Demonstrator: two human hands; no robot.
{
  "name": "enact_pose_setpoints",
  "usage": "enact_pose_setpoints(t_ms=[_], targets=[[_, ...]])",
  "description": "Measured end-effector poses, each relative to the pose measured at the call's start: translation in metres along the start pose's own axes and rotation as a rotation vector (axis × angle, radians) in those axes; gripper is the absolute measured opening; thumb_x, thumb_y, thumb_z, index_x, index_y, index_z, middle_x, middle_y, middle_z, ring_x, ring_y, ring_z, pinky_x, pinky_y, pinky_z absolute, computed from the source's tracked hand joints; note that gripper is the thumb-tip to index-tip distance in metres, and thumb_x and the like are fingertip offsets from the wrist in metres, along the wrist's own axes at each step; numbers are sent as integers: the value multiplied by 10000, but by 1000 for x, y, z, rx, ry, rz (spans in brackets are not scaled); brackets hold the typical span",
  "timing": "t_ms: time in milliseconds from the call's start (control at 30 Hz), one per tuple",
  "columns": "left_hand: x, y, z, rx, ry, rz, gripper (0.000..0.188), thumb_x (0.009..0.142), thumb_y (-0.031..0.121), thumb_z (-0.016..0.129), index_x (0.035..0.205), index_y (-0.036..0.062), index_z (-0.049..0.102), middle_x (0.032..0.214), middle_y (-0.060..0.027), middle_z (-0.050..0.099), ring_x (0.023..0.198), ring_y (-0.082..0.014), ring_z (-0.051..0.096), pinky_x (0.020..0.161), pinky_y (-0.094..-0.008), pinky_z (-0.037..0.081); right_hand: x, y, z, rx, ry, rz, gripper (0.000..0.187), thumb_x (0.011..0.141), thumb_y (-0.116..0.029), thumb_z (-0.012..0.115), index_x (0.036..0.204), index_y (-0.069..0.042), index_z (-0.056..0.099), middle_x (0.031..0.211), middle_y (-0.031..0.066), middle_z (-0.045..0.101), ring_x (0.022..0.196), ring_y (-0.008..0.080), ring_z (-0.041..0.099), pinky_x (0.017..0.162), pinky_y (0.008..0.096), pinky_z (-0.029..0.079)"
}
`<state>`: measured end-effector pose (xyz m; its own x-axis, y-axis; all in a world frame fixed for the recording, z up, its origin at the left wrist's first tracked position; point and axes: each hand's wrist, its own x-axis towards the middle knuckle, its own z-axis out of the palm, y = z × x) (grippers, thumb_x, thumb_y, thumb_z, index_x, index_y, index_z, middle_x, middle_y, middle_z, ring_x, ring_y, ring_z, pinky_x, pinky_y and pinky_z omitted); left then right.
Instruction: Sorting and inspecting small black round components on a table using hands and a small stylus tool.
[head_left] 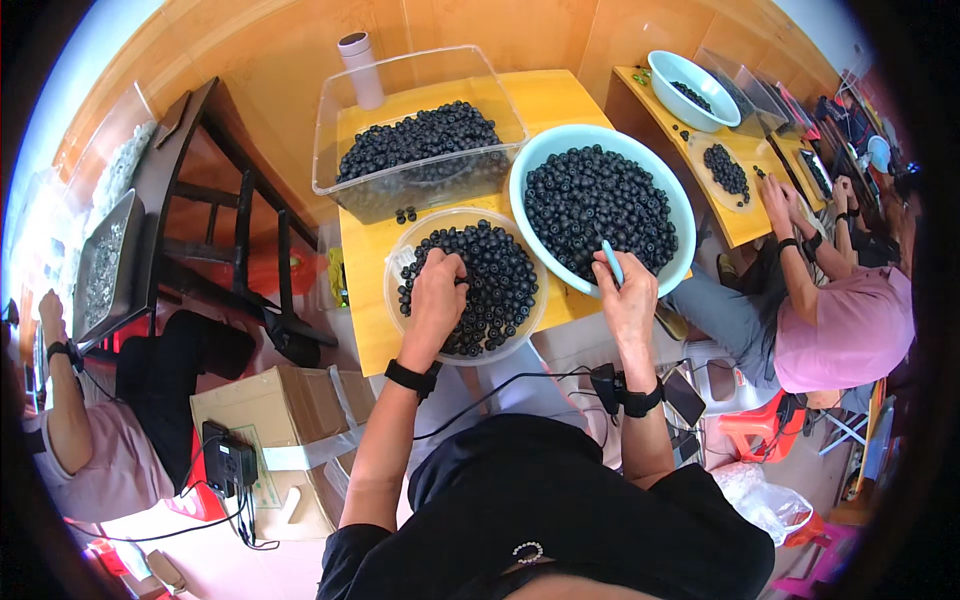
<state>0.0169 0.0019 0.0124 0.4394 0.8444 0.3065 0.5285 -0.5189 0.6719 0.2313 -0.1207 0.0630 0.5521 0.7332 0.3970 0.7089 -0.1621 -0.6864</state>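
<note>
My left hand (436,300) reaches into a clear round tray (395,320) that holds many small black round parts (505,275) with holes in them. Its fingers are curled together among these parts, and whatever they grip is hidden. At the right, my right hand (628,305) holds a light-blue tool (612,262) with a slim handle, its far end by the parts. This hand is at the near rim of a pale blue basin (680,195) heaped with the same black parts.
Behind the round tray stands a clear rectangular bin (335,130), partly filled with black parts, and a pink bottle (361,70). Two loose parts lie on the yellow table (560,95). A cardboard box (270,410) is at lower left. Co-workers (845,325) sit on both sides.
</note>
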Motion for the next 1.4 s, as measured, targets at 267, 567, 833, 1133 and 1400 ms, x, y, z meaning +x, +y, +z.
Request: enact_pose_setpoints(t_ms=[267, 567, 833, 1133, 1400], targets=[[-9, -13, -7, -261, -125, -147, 209, 667, -30, 699, 833, 13, 580, 771, -102, 596, 712, -228, 604, 625, -328, 487, 0, -4, 1, -37, 19, -14, 140, 788, -99, 637, 899, -17, 661, 780, 137, 634, 700, 329, 616, 615, 385, 459], [-47, -7, -44, -1408, -151, -577, 103, 846, 25, 615, 949, 25, 606, 874, -61, 645, 737, -111, 629, 666, -213, 533, -11, -13, -5, 134, -20, 23, 128, 791, -67, 639, 894, 6, 661, 764, 146, 632, 634, 261, 610, 579, 335, 446], [-61, -5, -42, -1675, -197, -616, 148, 866, 41, 590, 1011, 16, 588, 945, -109, 641, 813, -153, 651, 721, -244, 559, -36, -31, 9, 245, -263, -7, 148, 799, -76, 642, 926, -3, 663, 725, 119, 610, 601, 200, 575, 554, 300, 428], [-61, 9, -37, -1782, -155, -598, 191, 868, 49, 592, 1055, 13, 580, 969, -117, 637, 829, -156, 649, 744, -228, 553, -44, -43, 18, 270, -386, -79, 196, 838, -166, 627, 957, -12, 653, 711, 118, 604, 563, 225, 561, 519, 318, 414], [-61, 10, -26, -1931, -255, -560, 197, 860, 38, 596, 1053, 5, 588, 958, -113, 641, 865, -161, 649, 781, -243, 557, -46, -74, 17, 260, -475, -192, 194, 809, -166, 664, 957, -40, 664, 702, 95, 603, 513, 220, 557, 473, 319, 420]])
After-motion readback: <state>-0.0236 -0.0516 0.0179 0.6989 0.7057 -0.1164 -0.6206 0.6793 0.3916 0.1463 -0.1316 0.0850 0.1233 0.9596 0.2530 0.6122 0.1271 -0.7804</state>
